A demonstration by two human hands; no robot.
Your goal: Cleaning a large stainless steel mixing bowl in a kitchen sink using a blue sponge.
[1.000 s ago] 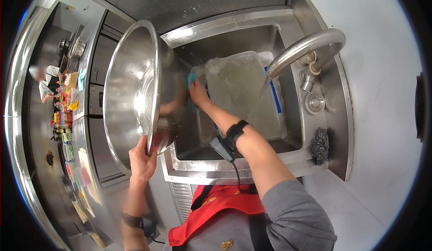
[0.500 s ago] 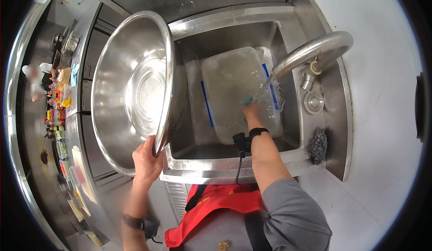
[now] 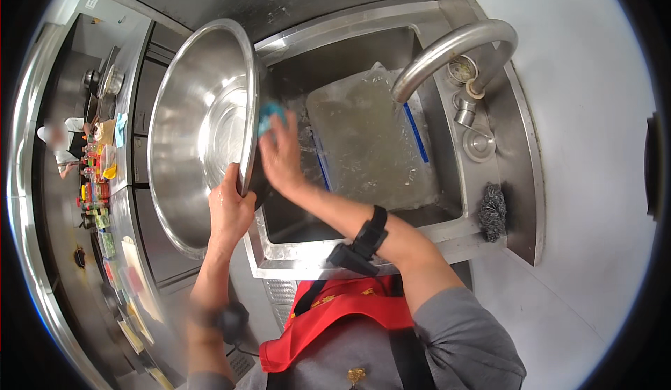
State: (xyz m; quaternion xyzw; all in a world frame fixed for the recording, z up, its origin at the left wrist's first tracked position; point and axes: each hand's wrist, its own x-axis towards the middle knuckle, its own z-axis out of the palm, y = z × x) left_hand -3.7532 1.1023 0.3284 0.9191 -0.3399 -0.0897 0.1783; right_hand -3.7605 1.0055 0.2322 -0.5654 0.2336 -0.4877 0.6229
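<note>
My left hand point(image 3: 231, 208) grips the near rim of a large steel basin point(image 3: 175, 117), which is tilted on its side at the sink's left edge. My right hand point(image 3: 281, 156) presses a teal cloth point(image 3: 269, 117) against the outside of the basin near its rim; the cloth is blurred, so whether it is a rag or a scouring pad is unclear. Below and right of this hand, a clear plastic tub point(image 3: 363, 145) with blue side clips, full of cloudy water, sits in the steel sink point(image 3: 293, 233).
A curved steel faucet point(image 3: 454, 47) arches over the sink's right side. A grey wiry scrubber point(image 3: 493, 212) lies on the right ledge. Along the left, a counter point(image 3: 126, 201) holds several bottles and containers, with a blurred person beyond it.
My right hand has lifted out of the tub's water with the teal cloth and moved left to the basin's outer side. My left hand still holds the rim.
</note>
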